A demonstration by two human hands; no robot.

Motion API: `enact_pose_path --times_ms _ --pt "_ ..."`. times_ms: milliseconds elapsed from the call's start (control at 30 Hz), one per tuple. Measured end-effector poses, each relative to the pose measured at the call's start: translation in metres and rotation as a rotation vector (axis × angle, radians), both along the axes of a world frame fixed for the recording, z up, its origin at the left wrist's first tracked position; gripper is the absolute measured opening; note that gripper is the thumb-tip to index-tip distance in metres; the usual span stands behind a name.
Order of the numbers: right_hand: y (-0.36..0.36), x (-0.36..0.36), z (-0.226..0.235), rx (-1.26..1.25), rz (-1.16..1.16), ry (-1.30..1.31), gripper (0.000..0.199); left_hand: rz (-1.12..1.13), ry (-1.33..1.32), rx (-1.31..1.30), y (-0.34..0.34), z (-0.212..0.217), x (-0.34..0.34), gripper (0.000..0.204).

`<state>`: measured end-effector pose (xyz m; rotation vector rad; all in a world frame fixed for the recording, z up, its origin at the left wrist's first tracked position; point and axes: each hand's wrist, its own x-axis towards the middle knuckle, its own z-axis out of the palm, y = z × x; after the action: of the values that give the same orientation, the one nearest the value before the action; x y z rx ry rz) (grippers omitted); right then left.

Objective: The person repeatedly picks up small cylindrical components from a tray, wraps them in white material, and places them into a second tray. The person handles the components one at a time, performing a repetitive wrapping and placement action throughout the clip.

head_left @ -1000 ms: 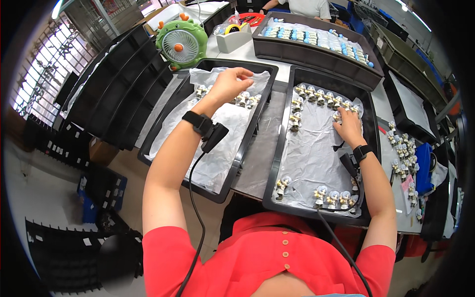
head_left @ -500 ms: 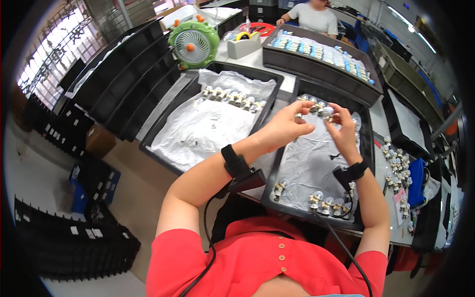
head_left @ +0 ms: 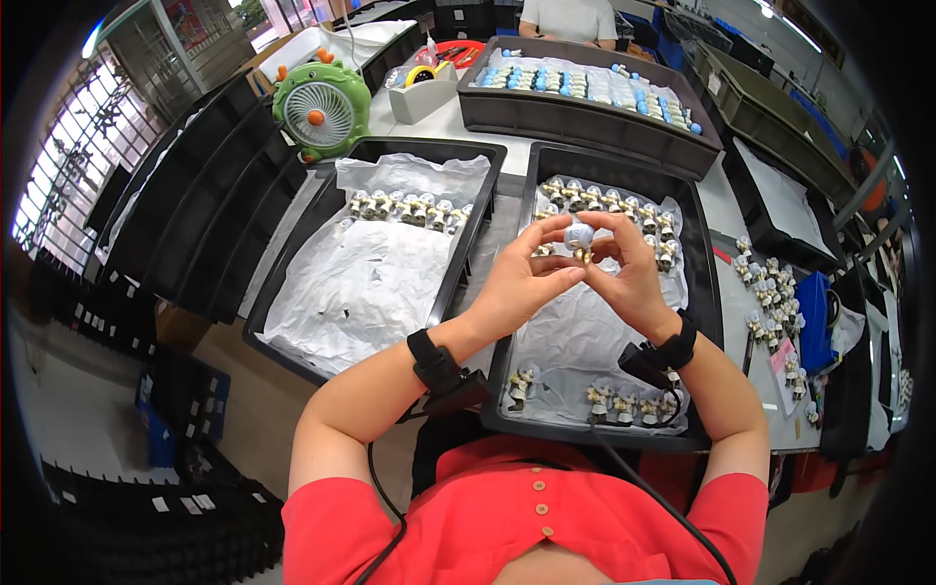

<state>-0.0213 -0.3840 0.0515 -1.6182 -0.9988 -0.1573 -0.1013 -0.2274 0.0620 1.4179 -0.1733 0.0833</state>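
Between my two hands I hold one small figurine [head_left: 580, 237] with a pale blue-grey head, above the middle of the right-hand black tray [head_left: 498, 375]. My left hand [head_left: 526, 278] pinches it from the left with thumb and fingers. From the other side, my right hand [head_left: 634, 268] grips it too, both thumbs meeting below. Paper [head_left: 556, 336] lines the tray. Rows of similar figurines [head_left: 614, 200] stand at its far end, partly behind my fingers, and several more figurines [head_left: 624, 402] stand along its near edge.
Left of this, another paper-lined black tray [head_left: 366, 283] bears a row of figurines [head_left: 405, 208]. Behind stand a green fan [head_left: 320, 109] and a deep grey crate [head_left: 585, 117] of blue-and-white pieces. More figurines [head_left: 770, 292] lie on the table at right, near a blue box [head_left: 817, 312]. A person [head_left: 568, 19] sits opposite.
Both hands have drawn back from the tray's far rows toward me and come together around one figurine. The far rows show more clearly now. My view has shifted slightly.
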Motion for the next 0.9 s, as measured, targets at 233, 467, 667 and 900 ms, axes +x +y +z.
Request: enact_pose_path --times_ms 233,467,667,900 --pt "0.001 -0.003 0.001 -0.081 0.017 -0.141 0.049 0.043 -0.048 0.089 -0.002 -0.011 0.003 0.055" --pt "0.002 -0.006 0.0 0.008 0.059 0.039 0.051 0.075 -0.076 -0.037 0.0 -0.001 0.0 0.053" --pt "-0.005 0.003 -0.002 -0.007 0.288 0.594 0.032 0.096 -0.101 -0.116 0.009 0.001 0.003 0.05" --pt "-0.006 0.001 -0.005 0.133 0.478 1.017 0.027 0.02 -0.061 -0.215 0.013 0.001 0.005 0.045"
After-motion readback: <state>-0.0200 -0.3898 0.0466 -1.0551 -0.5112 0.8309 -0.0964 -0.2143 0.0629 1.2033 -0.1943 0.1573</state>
